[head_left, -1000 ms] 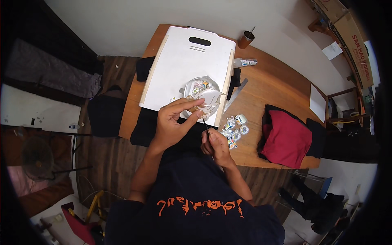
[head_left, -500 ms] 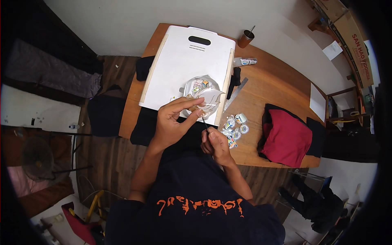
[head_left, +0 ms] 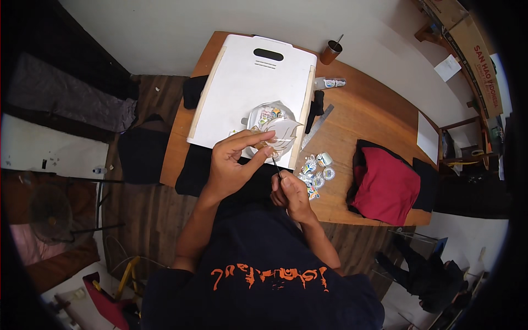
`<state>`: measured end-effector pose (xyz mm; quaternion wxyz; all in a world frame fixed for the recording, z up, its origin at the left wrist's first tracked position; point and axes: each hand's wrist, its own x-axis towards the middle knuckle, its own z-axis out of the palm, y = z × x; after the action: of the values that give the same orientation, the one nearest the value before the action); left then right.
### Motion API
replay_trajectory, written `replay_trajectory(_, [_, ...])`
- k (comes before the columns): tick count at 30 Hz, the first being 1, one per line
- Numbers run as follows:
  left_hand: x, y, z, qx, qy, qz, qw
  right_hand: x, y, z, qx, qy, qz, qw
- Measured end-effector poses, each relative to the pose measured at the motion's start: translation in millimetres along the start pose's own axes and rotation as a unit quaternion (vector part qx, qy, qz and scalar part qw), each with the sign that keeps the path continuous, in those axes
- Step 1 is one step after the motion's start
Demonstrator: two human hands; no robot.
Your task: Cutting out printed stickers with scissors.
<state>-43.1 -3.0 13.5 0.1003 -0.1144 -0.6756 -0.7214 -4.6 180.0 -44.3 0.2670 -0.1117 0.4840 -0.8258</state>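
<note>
My left hand (head_left: 228, 168) pinches a pale, spiky-edged cut-out sheet (head_left: 286, 132) between thumb and fingers. From below, my right hand (head_left: 292, 196) grips a thin dark tool (head_left: 276, 166), whose tip meets the cut-out's lower edge near my left thumb. The tool's exact kind is too small to make out. Behind the cut-out, a clear round container (head_left: 252, 117) with colourful stickers (head_left: 269, 114) in it rests on a white board (head_left: 236, 82); my left fingers and the cut-out cover part of it.
Loose stickers (head_left: 317, 179) lie on the wooden table (head_left: 374, 121) right of the board. A metal ruler (head_left: 319, 126), a clear sticker packet (head_left: 331, 83) and a brown cup (head_left: 330, 54) are farther back. Folded red cloth (head_left: 388, 184) lies at the right.
The spiky cut-out has tilted very slightly in my left hand. Both hands stay in nearly the same place.
</note>
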Motion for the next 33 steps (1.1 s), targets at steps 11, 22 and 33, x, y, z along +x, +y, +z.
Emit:
replay_trajectory(11, [0.0,0.4,0.2,0.001,-0.004,-0.002,1.000,0.4,2.5,-1.4,0.003,-0.003,-0.009,1.000])
replay_trajectory(22, [-0.6,0.5,-1.7,0.006,-0.008,0.000,1.000,2.0,0.3,-2.5,-0.028,-0.008,-0.004,1.000])
replay_trajectory(33, [-1.3,2.5,-2.4,0.009,-0.014,0.001,1.000,0.2,-0.9,-5.7,-0.022,-0.019,-0.004,1.000])
